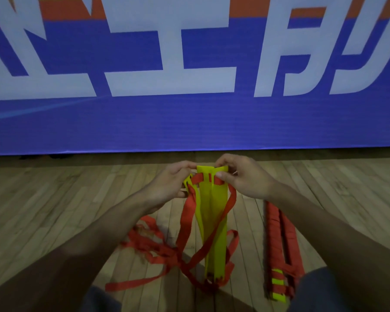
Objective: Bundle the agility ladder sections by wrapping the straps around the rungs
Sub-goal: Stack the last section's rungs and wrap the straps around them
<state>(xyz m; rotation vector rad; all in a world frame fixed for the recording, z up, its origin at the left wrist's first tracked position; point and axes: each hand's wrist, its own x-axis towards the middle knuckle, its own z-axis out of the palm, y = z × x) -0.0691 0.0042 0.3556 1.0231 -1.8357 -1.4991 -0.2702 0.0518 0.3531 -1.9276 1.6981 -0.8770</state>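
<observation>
Head view: the yellow rungs (213, 212) are held upright at the centre. Their top end is pinched by the curled fingers of the left hand (170, 180) from 9 o'clock and the right hand (243, 176) from 3 o'clock. The red straps (185, 219) hang down to the wooden floor (54, 199). A wrapped bundle (271, 233) is laid at 4 o'clock.

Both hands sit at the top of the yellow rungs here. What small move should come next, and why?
Probably the right hand should take the loose red webbing strap hanging below it and draw it once across the stacked yellow plastic rungs, while the left hand grips their top. That strap hangs slack toward the wooden floor, unlike the wrapped bundle at right.
</observation>
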